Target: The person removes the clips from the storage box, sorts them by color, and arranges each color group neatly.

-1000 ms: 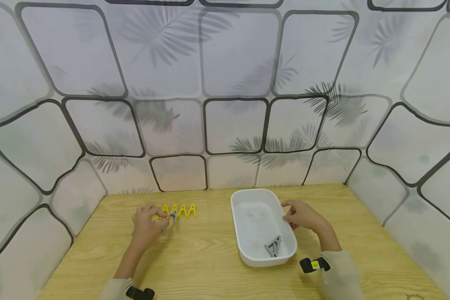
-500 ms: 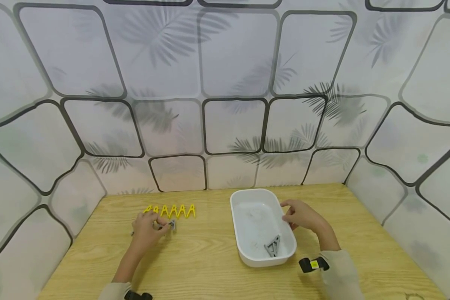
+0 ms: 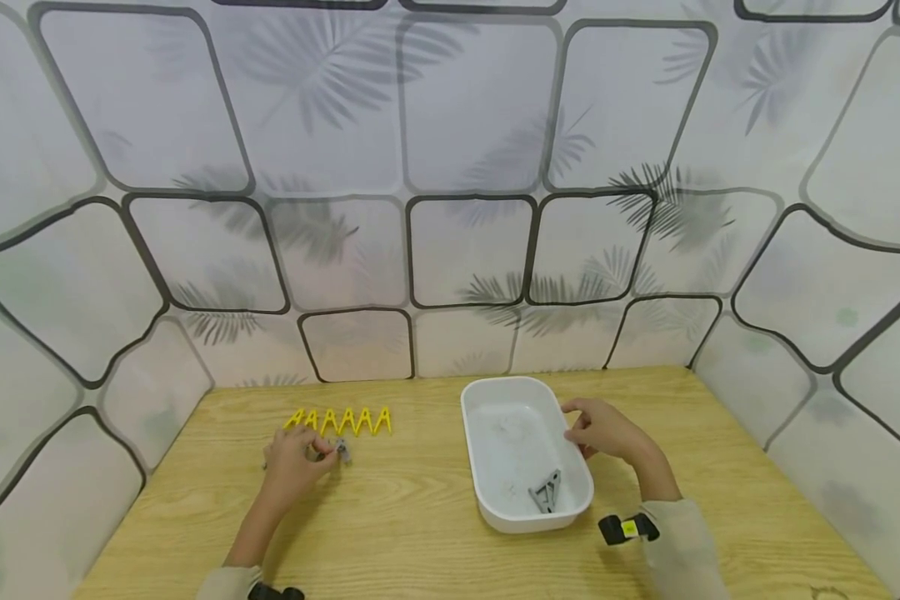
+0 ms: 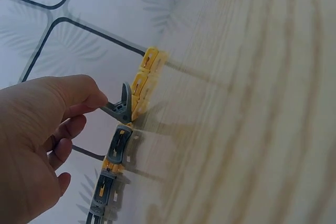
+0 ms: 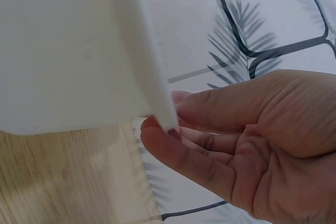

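Currently the left hand [image 3: 294, 458] pinches a grey clip [image 4: 122, 107] between thumb and fingertips, near the desk's [image 3: 420, 533] far left edge, just in front of a row of yellow clips [image 3: 341, 421] lined along the back edge. More grey clips [image 4: 114, 150] lie in line beside it on the wood. Right hand [image 3: 607, 433], fingers curled, grips the right rim of a white tub [image 3: 487, 492] at mid-desk; one grey clip [image 3: 546, 492] lies inside the tub's near end.
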`<act>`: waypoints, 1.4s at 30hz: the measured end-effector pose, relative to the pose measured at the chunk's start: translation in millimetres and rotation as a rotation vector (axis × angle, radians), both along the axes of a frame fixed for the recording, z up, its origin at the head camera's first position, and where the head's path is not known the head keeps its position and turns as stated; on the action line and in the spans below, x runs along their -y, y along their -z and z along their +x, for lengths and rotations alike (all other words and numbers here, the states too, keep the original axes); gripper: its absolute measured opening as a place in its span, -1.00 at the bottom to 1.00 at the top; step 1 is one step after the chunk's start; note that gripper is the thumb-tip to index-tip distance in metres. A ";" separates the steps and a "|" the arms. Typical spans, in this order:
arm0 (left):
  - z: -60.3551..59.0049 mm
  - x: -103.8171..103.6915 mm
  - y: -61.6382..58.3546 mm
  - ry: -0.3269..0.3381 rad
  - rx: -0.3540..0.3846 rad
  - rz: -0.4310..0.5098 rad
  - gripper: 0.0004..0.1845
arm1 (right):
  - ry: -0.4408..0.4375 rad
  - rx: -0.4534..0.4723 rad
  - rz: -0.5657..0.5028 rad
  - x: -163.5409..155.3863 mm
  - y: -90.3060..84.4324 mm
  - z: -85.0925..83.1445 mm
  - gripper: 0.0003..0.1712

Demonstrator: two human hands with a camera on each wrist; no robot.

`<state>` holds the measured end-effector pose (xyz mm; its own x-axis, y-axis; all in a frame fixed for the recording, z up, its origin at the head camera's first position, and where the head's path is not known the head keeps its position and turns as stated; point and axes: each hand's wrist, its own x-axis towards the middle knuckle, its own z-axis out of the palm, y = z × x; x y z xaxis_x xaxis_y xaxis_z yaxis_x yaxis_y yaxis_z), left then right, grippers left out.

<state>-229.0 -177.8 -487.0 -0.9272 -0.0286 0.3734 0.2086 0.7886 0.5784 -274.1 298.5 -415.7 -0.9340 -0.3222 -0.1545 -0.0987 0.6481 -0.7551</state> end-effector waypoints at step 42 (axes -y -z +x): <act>0.7 -4.2 4.3 -0.051 0.173 -0.047 -0.84 | -0.011 0.001 -0.012 -0.4 1.2 -1.1 -0.43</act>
<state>-228.4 -173.5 -491.3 -0.9755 -0.0633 0.2106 0.0686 0.8223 0.5649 -275.2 298.9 -416.9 -0.9304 -0.3341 -0.1510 -0.1052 0.6377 -0.7631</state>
